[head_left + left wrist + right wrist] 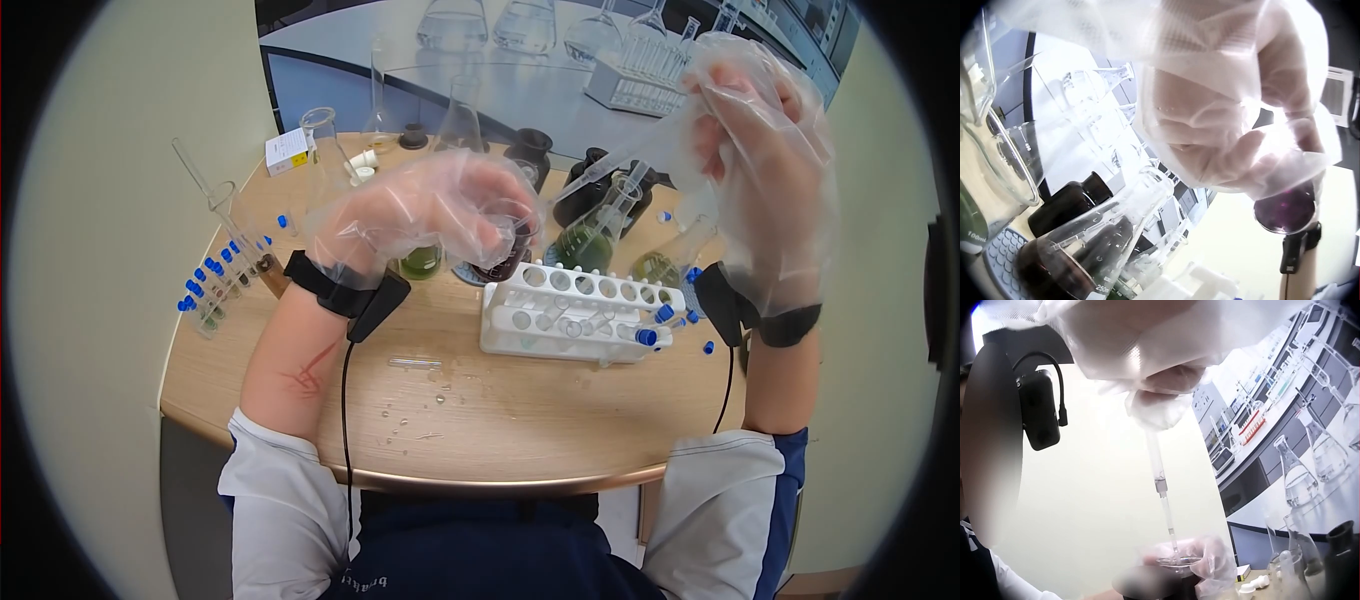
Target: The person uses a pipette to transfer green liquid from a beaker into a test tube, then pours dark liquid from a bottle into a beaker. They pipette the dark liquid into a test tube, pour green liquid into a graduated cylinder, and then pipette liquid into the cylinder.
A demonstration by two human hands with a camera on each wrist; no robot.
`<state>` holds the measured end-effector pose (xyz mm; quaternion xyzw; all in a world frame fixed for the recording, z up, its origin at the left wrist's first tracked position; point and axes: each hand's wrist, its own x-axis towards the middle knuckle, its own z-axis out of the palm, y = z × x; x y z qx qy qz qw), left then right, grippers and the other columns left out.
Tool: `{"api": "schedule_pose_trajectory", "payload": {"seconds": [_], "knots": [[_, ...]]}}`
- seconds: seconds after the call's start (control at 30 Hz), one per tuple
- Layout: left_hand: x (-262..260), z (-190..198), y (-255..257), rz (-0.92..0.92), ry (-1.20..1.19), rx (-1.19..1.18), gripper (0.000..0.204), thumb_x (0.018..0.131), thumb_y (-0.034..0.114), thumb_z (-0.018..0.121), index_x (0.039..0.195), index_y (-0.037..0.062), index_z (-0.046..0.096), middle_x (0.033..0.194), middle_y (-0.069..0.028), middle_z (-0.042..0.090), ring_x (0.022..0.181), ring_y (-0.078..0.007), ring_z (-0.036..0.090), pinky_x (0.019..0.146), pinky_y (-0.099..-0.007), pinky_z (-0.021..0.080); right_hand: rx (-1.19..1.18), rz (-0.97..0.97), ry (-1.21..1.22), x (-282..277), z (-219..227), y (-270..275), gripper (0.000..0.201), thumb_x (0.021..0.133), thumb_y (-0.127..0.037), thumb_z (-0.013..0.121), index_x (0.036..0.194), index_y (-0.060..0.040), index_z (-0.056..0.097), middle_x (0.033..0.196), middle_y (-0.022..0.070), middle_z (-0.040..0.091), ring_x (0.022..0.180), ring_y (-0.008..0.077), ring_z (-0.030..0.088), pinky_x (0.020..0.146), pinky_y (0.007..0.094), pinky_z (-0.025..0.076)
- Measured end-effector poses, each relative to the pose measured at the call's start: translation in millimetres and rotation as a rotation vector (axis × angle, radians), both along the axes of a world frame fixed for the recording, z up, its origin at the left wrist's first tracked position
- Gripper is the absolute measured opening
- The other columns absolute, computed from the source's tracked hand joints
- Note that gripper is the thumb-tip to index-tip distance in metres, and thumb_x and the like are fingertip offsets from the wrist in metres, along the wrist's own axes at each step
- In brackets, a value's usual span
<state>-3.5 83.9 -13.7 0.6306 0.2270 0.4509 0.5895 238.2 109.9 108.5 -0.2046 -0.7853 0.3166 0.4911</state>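
A small glass of dark purple liquid is held up above the table, about over the left end of a white rack. The dropper slants down into its mouth from the right; whether its tip touches the liquid cannot be told.

Toward the near side, tabletop with water drops and a loose glass tube stretches to the curved near edge. A black cable from the left wrist crosses that edge. At the far side a printed lab backdrop bounds the room for moving.

The rack stands closest below, with blue-capped tubes slanting out at its right end and a stray blue cap beyond. Behind it crowd a flask of green liquid, dark bottles and, farther right, a second flask. Far left are a tall glass cylinder and a white box.

The left hand, in a clear glove, has its fingers curled round the glass; the gloved right hand, higher and to the right, pinches the dropper's upper end.
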Motion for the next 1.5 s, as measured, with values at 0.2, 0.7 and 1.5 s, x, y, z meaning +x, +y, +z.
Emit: {"api": "schedule_pose_trajectory", "payload": {"seconds": [0.2,0.7,1.5], "knots": [[-1.0,-0.9,0.8,-0.024,-0.026,-0.037,0.044,0.062,0.008,0.081,0.101,0.0023,0.061,0.098,-0.0123,0.063,0.098,-0.0266,0.060,0.086,-0.0366,0.047,0.018,-0.102,0.051,-2.6,-3.0,-1.3,0.017,0.087,-0.014,0.059,0.092,0.0028,0.061,0.063,0.0033,0.052,0.055,0.0097,0.046,0.052,0.0224,0.034],[4.2,6.2,-5.4,0.018,0.024,-0.005,0.041,0.059,0.006,0.079,0.096,0.0008,0.063,0.095,-0.0108,0.064,0.095,-0.0234,0.061,0.084,-0.0327,0.047,0.053,-0.164,0.117,-6.4,-0.1,-6.5,0.017,0.086,-0.012,0.060,0.094,0.0030,0.061,0.074,0.0042,0.058,0.057,0.0088,0.049,0.052,0.0219,0.037],[5.4,10.3,-9.0,0.042,0.097,-0.037,0.040,0.058,0.003,0.072,0.096,-0.0001,0.062,0.096,-0.0121,0.065,0.092,-0.0208,0.061,0.083,-0.0303,0.048,-0.001,0.069,-0.308,-37.7,8.3,-6.7,0.012,0.082,-0.014,0.061,0.078,-0.0037,0.055,0.060,0.0019,0.053,0.055,0.0087,0.050,0.050,0.0218,0.037]]}}
